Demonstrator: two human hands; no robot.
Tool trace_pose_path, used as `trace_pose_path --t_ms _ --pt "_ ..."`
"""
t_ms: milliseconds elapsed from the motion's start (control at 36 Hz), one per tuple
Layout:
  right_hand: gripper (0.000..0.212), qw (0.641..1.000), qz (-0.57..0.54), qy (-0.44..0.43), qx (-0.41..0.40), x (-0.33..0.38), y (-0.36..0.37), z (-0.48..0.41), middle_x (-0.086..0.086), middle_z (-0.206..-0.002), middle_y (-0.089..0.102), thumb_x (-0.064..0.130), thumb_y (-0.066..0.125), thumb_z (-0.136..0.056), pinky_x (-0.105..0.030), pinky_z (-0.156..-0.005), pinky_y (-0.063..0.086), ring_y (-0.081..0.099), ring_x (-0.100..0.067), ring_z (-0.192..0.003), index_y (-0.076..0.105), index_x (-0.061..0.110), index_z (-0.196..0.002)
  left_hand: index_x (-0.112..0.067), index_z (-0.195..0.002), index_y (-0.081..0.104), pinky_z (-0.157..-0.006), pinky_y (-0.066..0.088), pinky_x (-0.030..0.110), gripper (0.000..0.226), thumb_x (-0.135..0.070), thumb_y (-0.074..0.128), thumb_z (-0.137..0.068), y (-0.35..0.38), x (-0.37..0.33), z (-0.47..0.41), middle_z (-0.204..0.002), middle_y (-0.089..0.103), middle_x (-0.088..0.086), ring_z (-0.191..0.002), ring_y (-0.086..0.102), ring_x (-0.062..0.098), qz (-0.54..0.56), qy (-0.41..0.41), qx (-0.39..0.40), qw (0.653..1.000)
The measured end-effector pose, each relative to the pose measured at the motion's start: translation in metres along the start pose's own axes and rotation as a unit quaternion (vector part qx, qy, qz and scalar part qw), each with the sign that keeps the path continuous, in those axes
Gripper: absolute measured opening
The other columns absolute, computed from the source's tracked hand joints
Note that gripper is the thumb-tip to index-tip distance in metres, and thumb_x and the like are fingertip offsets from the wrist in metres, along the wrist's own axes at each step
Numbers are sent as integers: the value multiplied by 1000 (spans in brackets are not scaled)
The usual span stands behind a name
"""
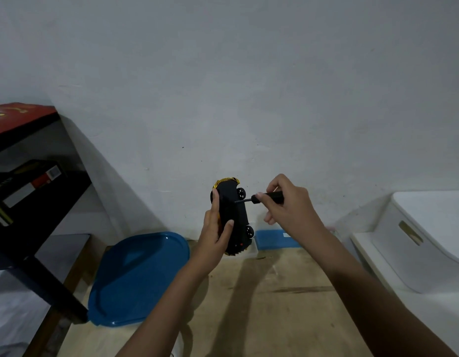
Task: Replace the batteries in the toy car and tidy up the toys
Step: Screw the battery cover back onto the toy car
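Bare grey wall fills most of my view above a light wooden tabletop (261,292). My left hand (215,234) clasps the black toy car with gold trim (234,215), underside toward me, raised over the table. My right hand (287,210) is closed round a small black-handled screwdriver (264,197), tip touching the car's chassis. Nearby lies a blue plastic container lid (140,276).

Toy car (233,215): black underside facing the camera, gold body showing at the top and bottom edges, black wheels on its right side. Stands on end, clasped in left hand (215,235). Black-handled screwdriver (259,198), gripped in right hand (290,207), lies roughly level, tip touching the underside.
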State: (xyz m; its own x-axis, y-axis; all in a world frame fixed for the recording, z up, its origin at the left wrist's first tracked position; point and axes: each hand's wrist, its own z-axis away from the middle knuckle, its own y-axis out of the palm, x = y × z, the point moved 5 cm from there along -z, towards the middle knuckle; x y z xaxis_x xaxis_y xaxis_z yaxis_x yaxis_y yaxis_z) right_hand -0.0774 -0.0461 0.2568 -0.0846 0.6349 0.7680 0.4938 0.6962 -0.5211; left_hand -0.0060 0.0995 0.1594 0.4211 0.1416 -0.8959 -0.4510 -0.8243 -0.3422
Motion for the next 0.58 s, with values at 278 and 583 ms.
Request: trace_pose_path --t_ms 278,583 --pt "21 999 -5 8 -32 0 -2 0 -8 -78 62 26 60 -89 -29 -56 57 66 -17 -55 48 8 -90 -53 -141 -12 -102 38 27 70 -32 40 -100 2 -3 1 -124 30 -29 -113 36 -21 -2 14 -2 1000" --pt "20 996 -28 5 -90 1 -4 1 -9 -84 61 23 61 -89 -29 -55 57 65 -17 -57 48 9 -91 -53 -142 -12 -106 38 35 69 -34 40 -99 1 -8 -2 -125 30 -32 -119 38 -14 4 20 -4 1000"
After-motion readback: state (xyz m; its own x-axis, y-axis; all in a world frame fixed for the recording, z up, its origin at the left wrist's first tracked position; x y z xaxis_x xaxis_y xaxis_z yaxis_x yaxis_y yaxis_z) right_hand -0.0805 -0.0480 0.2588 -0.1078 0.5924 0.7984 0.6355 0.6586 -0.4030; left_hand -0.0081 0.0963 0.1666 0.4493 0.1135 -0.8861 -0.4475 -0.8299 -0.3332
